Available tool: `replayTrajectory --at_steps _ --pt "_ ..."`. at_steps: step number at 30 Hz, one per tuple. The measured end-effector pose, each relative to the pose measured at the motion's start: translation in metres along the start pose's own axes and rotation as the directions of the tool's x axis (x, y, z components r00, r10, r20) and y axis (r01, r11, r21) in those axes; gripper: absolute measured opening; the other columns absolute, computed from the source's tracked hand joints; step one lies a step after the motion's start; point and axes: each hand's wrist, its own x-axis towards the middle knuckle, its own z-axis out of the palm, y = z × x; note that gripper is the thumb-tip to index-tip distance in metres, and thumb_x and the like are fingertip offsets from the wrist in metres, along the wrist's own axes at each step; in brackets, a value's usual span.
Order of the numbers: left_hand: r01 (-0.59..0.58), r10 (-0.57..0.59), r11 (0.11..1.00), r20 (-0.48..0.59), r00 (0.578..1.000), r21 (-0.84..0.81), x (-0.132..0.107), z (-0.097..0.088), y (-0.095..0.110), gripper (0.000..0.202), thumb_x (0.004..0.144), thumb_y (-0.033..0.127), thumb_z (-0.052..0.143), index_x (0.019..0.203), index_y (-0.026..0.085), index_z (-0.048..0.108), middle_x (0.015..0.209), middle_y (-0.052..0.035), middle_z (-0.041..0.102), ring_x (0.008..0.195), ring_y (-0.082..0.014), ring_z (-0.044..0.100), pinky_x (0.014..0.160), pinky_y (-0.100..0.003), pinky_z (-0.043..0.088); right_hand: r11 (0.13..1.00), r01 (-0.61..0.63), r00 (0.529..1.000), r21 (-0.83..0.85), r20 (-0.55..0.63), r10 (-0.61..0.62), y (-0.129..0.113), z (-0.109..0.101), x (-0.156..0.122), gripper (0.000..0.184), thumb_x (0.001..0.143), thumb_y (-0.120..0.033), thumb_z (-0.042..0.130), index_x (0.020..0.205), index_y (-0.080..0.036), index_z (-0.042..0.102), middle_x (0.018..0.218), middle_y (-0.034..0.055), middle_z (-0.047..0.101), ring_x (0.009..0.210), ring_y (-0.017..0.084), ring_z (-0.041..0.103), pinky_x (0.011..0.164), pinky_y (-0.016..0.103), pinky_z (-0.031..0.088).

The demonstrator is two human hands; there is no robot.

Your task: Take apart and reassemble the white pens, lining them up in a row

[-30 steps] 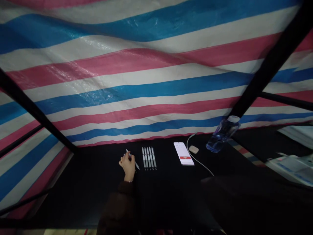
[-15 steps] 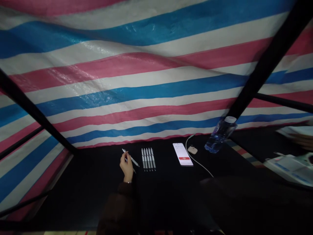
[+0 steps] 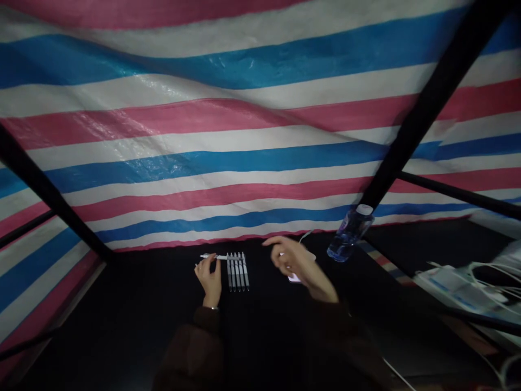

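Left hand [image 3: 208, 281] pinches a white pen [image 3: 215, 256] level, its end reaching the pen row [image 3: 237, 271]. Right hand [image 3: 295, 262], half curled, nothing visibly held, hovers over the phone [image 3: 293, 278]; water bottle [image 3: 350, 233] further right.

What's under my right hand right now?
A phone lies beneath your right hand. Only a small lower part and an edge of it show; the hand covers the rest, so its screen can't be seen. A white cable shows beyond the hand.

Dim light, dark table, wide-angle edge distortion, slight motion blur
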Motion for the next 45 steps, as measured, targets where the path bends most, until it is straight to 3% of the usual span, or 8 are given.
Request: replayTrajectory --at_steps 3,8,13,19,29,33,38,45 --pt "-0.142 0.14 0.987 0.036 0.99 0.08 -0.004 0.002 0.0 0.017 0.082 0.027 0.053 0.091 0.02 0.066 0.084 -0.0054 0.07 0.081 -0.0194 0.061 0.083 -0.038 0.033 0.986 -0.167 0.982 0.002 0.093 0.166 0.022 0.019 0.012 0.047 0.084 -0.058 0.039 0.093 -0.015 0.056 0.053 -0.0046 0.051 0.03 0.004 0.035 0.029 0.016 0.021" --pt "-0.276 0.261 0.951 0.119 0.958 0.139 -0.01 0.0 0.0 0.02 0.083 0.024 0.052 0.096 0.022 0.066 0.082 -0.005 0.069 0.082 -0.019 0.059 0.083 -0.037 0.029 0.942 -0.323 0.932 0.09 0.203 0.3 0.074 0.047 0.031 0.054 0.076 -0.068 0.04 0.075 -0.015 0.051 0.04 -0.0063 0.046 0.025 0.003 0.029 0.028 0.015 0.014" --pt "-0.256 0.218 0.935 0.172 0.961 0.246 -0.014 0.002 -0.002 0.016 0.078 0.031 0.058 0.088 0.027 0.07 0.078 -0.0049 0.063 0.079 -0.02 0.055 0.081 -0.038 0.028 0.919 -0.337 0.908 0.206 0.328 0.26 0.107 0.051 0.034 0.051 0.073 -0.064 0.05 0.062 -0.015 0.051 0.033 -0.0072 0.039 0.023 0.002 0.022 0.027 0.016 0.008" --pt "-0.325 0.279 0.929 0.242 0.929 0.178 -0.012 0.003 -0.002 0.015 0.078 0.024 0.057 0.087 0.027 0.068 0.105 -0.0072 0.064 0.102 -0.0251 0.054 0.089 -0.043 0.024 0.843 -0.407 0.864 0.351 0.448 0.231 0.114 0.047 0.035 0.058 0.077 -0.069 0.039 0.079 -0.013 0.056 0.037 -0.006 0.046 0.022 0.002 0.024 0.027 0.016 0.008" --pt "-0.39 0.352 0.921 0.403 0.845 0.013 -0.01 0.0 0.011 0.026 0.081 0.022 0.051 0.103 0.024 0.064 0.078 -0.0032 0.061 0.079 -0.0164 0.056 0.081 -0.034 0.034 0.834 -0.32 0.947 0.45 0.137 0.29 0.124 0.05 0.042 0.048 0.07 -0.054 0.059 0.045 -0.017 0.042 0.032 -0.0064 0.038 0.021 0.001 0.021 0.027 0.018 0.006" --pt "-0.336 0.295 0.941 0.383 0.875 0.043 -0.009 0.0 0.013 0.015 0.081 0.03 0.053 0.081 0.02 0.065 0.07 -0.003 0.058 0.072 -0.0166 0.051 0.073 -0.032 0.035 0.843 -0.266 0.958 0.467 0.034 0.284 0.132 0.049 0.045 0.06 0.073 -0.058 0.053 0.035 -0.019 0.027 0.026 -0.007 0.025 0.022 0.001 0.018 0.029 0.018 0.005" --pt "-0.249 0.214 0.967 0.374 0.902 0.047 -0.01 0.004 0.006 0.03 0.086 0.03 0.045 0.058 0.019 0.052 0.058 -0.0008 0.051 0.064 -0.0151 0.047 0.066 -0.03 0.032 0.866 -0.226 0.963 0.445 -0.034 0.268 0.141 0.051 0.049 0.065 0.071 -0.066 0.05 0.035 -0.022 0.019 0.027 -0.0085 0.016 0.023 0.001 0.016 0.031 0.02 0.004" --pt "-0.081 0.08 0.997 0.306 0.949 -0.01 -0.011 0.011 -0.005 0.037 0.087 0.029 0.041 0.051 0.02 0.046 0.051 0.0013 0.046 0.054 -0.013 0.045 0.059 -0.028 0.03 0.876 -0.233 0.972 0.422 0.098 0.212 0.137 0.046 0.047 0.041 0.067 -0.051 0.063 0.054 -0.017 0.044 0.039 -0.0078 0.037 0.03 0.001 0.021 0.033 0.019 0.008"
